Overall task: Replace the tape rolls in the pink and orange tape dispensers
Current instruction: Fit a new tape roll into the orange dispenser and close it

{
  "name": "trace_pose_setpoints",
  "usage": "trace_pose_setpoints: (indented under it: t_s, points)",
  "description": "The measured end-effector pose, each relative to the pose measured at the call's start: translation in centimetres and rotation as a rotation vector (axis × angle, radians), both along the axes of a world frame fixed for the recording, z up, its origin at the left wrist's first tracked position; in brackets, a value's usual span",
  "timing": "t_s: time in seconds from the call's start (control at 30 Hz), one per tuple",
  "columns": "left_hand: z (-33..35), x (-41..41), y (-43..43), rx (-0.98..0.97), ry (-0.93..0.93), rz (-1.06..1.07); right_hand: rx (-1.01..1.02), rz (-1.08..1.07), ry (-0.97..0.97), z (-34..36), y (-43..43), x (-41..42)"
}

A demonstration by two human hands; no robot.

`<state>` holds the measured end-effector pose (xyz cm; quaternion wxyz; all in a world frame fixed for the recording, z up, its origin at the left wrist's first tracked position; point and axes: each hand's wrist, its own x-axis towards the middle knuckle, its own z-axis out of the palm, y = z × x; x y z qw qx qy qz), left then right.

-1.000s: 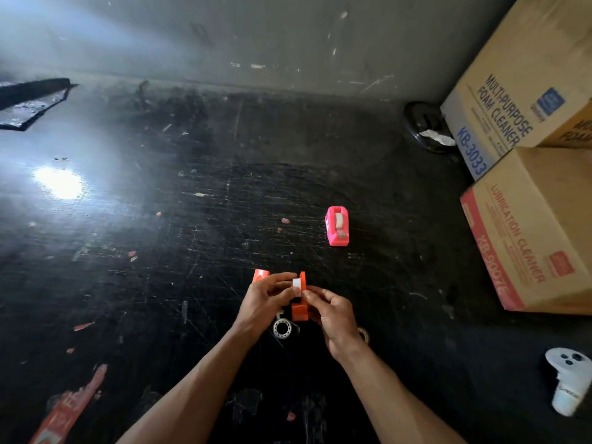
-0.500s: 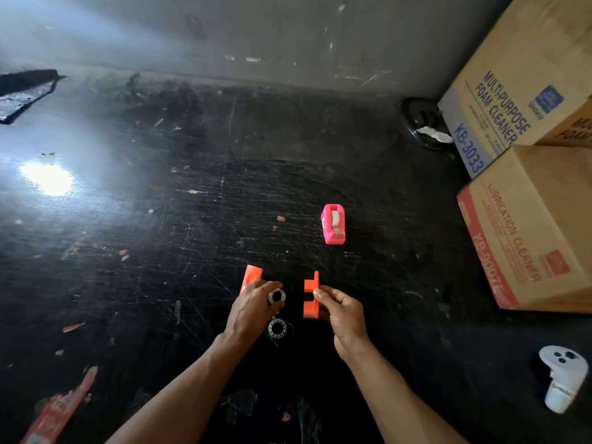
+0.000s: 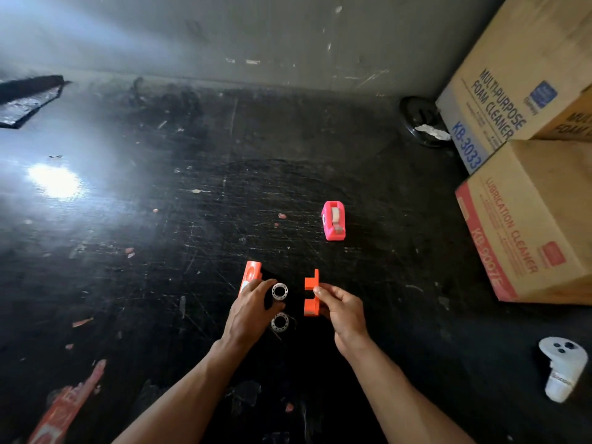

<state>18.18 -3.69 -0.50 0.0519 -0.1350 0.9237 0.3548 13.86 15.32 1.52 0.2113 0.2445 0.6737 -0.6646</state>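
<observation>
1. Landmark: the pink dispenser [image 3: 333,220], closed, upright, alone on the black floor [image 3: 160,219], a tape band showing in its top slot. We handle nothing on it yet.
2. The orange dispenser is apart in two halves, both nearer us than the pink dispenser. A second ago both hands were bunched together on one orange piece; now they are spread apart, one half each side.
3. Our right hand [image 3: 344,310], nearer us than the pink dispenser and roughly in line with it, pinches the orange body half [image 3: 310,293] between thumb and fingertips and holds it on edge. We cannot tell whether it touches the floor.
4. Our left hand [image 3: 248,310], left of that, holds a small tape roll [image 3: 279,290] at its fingertips, fingers curled round it. The roll came out with the split, half a second ago.
5. The orange cover half [image 3: 251,275] lies on the floor just beyond the left hand, touching its knuckles or nearly; hard to tell.
6. A second tape roll [image 3: 279,322] lies on the floor between our wrists, nearer us than the held one.
7. Meaning: we judge the orange dispenser is opened and emptied; the swap is next. Which roll is new, we cannot tell. Pink is untouched, so roughly the first half is under way.
</observation>
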Motion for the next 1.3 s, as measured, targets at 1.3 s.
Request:
trace_pose_setpoints:
  t_s: [1.3]
  points:
    - [4.0,3.3,2.3,0.808,0.146,0.152,-0.119,0.143,0.087,2.9,0.8,3.8]
